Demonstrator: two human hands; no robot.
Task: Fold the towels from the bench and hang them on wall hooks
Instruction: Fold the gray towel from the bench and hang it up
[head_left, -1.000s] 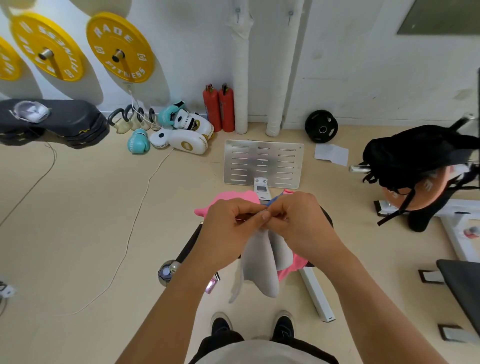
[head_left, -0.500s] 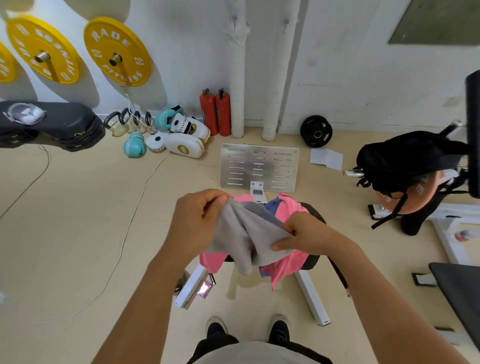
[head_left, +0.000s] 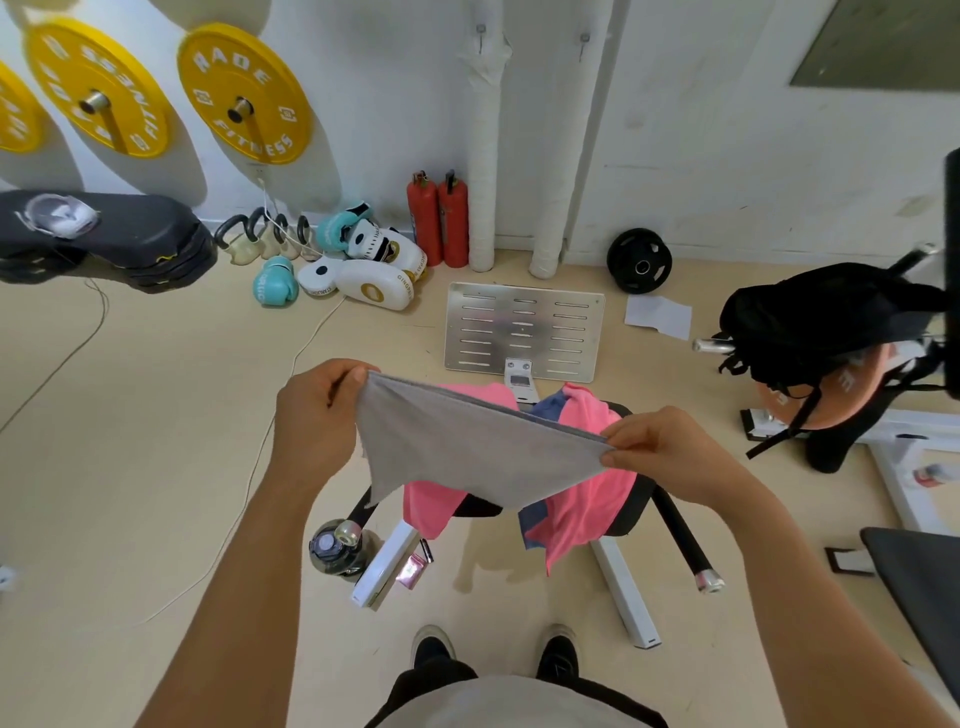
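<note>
Stretching a thin grey cloth towel (head_left: 478, 452) taut above the black padded bench (head_left: 636, 506), the left hand (head_left: 317, 421) and right hand (head_left: 670, 449) each pinch one upper corner. Pink towels (head_left: 587, 499) lie draped over the bench beneath it.

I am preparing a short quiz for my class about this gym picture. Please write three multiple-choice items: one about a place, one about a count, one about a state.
1. Where do the pink towels lie?
A. on the bench
B. on the floor
C. on a wall hook

2. How many red fire extinguishers stand by the wall?
A. one
B. two
C. four

3. What is the state of the grey towel?
A. rolled up
B. hanging on a hook
C. stretched between both hands

Key: 1 A, they drape over the black bench. 2 B, two stand side by side. 3 C, the left hand and the right hand each pinch a corner.
</note>
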